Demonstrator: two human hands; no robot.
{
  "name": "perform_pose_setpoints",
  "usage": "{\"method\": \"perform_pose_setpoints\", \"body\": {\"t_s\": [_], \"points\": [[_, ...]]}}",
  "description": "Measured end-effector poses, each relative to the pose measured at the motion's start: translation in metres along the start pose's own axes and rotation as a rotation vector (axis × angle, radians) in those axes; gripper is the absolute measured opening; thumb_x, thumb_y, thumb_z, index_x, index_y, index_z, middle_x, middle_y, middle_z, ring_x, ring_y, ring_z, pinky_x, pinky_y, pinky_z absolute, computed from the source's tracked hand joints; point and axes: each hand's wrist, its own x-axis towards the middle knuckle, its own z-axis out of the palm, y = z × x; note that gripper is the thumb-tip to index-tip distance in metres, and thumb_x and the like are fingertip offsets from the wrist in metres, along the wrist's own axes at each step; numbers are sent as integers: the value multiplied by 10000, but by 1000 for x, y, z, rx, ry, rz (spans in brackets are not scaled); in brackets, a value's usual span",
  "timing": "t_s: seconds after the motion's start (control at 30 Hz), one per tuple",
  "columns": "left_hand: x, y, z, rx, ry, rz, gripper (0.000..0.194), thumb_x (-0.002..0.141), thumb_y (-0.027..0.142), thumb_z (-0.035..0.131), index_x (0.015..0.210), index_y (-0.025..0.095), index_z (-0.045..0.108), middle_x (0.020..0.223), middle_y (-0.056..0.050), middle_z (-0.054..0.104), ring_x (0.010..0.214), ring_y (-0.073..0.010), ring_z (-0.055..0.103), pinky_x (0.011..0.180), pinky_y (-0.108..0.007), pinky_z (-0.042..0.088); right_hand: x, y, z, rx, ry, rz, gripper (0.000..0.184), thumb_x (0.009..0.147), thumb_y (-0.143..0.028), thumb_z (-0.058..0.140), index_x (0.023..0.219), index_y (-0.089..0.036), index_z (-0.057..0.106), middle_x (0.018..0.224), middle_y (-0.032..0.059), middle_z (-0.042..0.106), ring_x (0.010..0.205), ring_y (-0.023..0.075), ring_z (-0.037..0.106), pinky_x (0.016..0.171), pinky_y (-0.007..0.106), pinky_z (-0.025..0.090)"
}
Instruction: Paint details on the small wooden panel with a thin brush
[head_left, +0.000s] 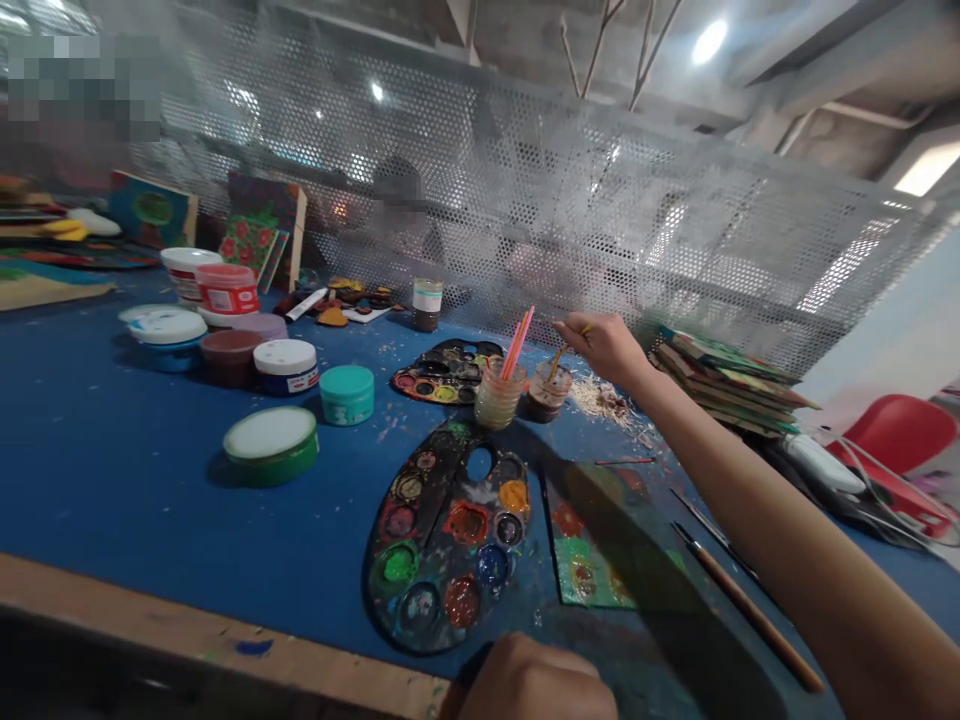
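My right hand (604,345) reaches far over the blue table and pinches a thin brush (559,358) whose tip dips into a small cup of dark water (546,391). Beside that cup stands a jar (498,394) holding several pink brushes. My left hand (536,683) rests at the near table edge, fingers curled; whether it holds anything is hidden. Just beyond it lies a paint-filled oval palette (448,535), and to the right a small painted board with flowers (592,545).
Several paint tubs stand at left, among them a green one (271,445) and a teal one (347,394). A second palette (444,372) lies farther back. Loose brushes (750,605) lie at right. A stack of boards (724,380) sits by the perforated metal screen (525,200).
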Motion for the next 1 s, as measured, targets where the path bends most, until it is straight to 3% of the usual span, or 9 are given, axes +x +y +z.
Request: {"method": "perform_pose_setpoints", "body": {"t_s": [0.2, 0.3, 0.4, 0.53, 0.7, 0.8, 0.9, 1.0], "points": [[1, 18, 3, -3, 78, -1, 247, 641, 232, 540, 481, 194, 357, 471, 21, 329, 475, -116, 362, 479, -273, 217, -4, -2, 2, 16, -26, 27, 458, 928, -517, 365, 577, -227, 318, 502, -43, 327, 506, 101, 288, 558, 262, 266], [-3, 28, 4, -32, 195, 34, 248, 647, 186, 475, 474, 178, 297, 472, 29, 274, 468, -101, 312, 514, -257, 236, -4, -1, 0, 15, -13, 27, 478, 921, -541, 373, 571, -228, 287, 504, -43, 314, 511, 102, 289, 555, 265, 258], [-7, 34, 3, -63, 230, 93, 143, 579, 159, 411, 476, 176, 315, 464, 28, 276, 451, -98, 313, 511, -249, 234, -6, 2, -8, 10, 123, 41, 512, 911, -580, 387, 558, -228, 268, 498, -40, 320, 510, 104, 302, 551, 269, 264], [-6, 36, 2, -25, 241, 71, 53, 543, 166, 378, 515, 188, 417, 511, 3, 434, 528, -126, 423, 530, -256, 270, -23, 12, -24, 71, 331, 126, 504, 911, -558, 439, 539, -220, 395, 485, -23, 424, 494, 104, 391, 550, 268, 311], [-1, 30, 2, 19, 181, 122, 73, 524, 163, 359, 469, 190, 399, 454, 7, 440, 477, -121, 420, 499, -244, 293, -68, 38, -32, 425, 686, 472, 407, 921, -484, 481, 626, -212, 549, 484, -27, 510, 413, 88, 435, 442, 227, 345], [-2, 31, 2, 73, 218, 54, 102, 539, 135, 369, 467, 194, 409, 462, -1, 472, 484, -127, 436, 480, -241, 286, -97, 55, -33, 834, 832, 791, 342, 945, -402, 467, 690, -202, 574, 487, -41, 516, 381, 72, 434, 380, 185, 347], [-5, 37, 2, 132, 221, -9, 135, 583, 103, 373, 489, 192, 408, 493, -4, 495, 517, -132, 448, 508, -245, 300, -121, 74, -33, 1256, 860, 1089, 335, 983, -351, 380, 727, -199, 534, 515, -36, 528, 398, 68, 474, 365, 151, 374], [-8, 45, 2, 184, 252, -49, 157, 629, 103, 363, 498, 184, 397, 498, 4, 465, 548, -131, 447, 581, -254, 311, -139, 90, -32, 1394, 826, 1197, 336, 999, -293, 310, 716, -199, 464, 504, -55, 472, 381, 50, 441, 354, 122, 373]]}}
